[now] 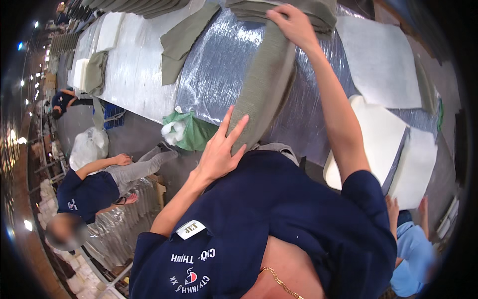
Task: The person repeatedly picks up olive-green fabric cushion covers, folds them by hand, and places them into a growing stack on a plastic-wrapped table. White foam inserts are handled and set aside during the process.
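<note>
A long olive-green fabric piece (264,84) hangs from the table's edge down toward my body. My right hand (294,25) grips its upper end, next to a stack of folded olive fabric (313,12) on the table. My left hand (219,149) lies flat against the lower end of the piece, fingers spread, not closed around it. The table is covered with a shiny silver sheet (214,65). Another olive piece (181,42) lies on it to the left.
White panels lie on the table (383,60) and lean at its edge (378,144). A green plastic bag (191,130) sits on the floor below. One person in dark blue (94,192) sits on the floor at left. Another in light blue (413,249) stands at lower right.
</note>
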Motion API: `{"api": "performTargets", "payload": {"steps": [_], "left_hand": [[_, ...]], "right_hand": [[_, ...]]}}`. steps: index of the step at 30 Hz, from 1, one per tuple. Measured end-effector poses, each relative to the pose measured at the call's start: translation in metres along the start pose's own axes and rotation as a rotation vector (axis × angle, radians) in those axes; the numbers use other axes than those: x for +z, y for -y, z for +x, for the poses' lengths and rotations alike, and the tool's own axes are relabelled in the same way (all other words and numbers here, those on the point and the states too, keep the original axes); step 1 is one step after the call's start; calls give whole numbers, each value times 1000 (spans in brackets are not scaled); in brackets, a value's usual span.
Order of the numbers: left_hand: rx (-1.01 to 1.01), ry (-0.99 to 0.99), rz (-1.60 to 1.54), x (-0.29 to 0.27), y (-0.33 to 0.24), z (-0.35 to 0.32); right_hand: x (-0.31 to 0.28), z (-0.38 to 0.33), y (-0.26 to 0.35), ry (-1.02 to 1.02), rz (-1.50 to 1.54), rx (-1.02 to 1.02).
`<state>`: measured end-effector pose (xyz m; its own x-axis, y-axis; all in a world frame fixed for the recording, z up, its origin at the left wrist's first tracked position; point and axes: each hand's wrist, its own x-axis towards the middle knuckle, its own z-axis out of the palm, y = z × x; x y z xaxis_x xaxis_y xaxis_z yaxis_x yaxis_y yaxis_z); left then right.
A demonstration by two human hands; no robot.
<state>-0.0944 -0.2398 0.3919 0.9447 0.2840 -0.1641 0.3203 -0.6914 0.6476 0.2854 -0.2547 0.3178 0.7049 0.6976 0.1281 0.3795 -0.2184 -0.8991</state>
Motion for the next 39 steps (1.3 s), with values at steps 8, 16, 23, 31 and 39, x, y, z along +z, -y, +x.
{"api": "performTargets", "payload": {"steps": [8,16,23,31,39], "left_hand": [[272,31,175,-52,43,-4],[239,-69,302,-10,78,-31],[364,-244,356,-18,107,-7],[348,-241,353,-30,110,-6],[371,-353,185,-140,64,56]], "right_hand": [[-80,-184,-49,-266,195,444],[-67,-228,-11,-62,358,725],[-66,-200,-33,-25,664,750],[-25,-215,-108,-96,795,614],[27,-172,63,65,399,51]]}}
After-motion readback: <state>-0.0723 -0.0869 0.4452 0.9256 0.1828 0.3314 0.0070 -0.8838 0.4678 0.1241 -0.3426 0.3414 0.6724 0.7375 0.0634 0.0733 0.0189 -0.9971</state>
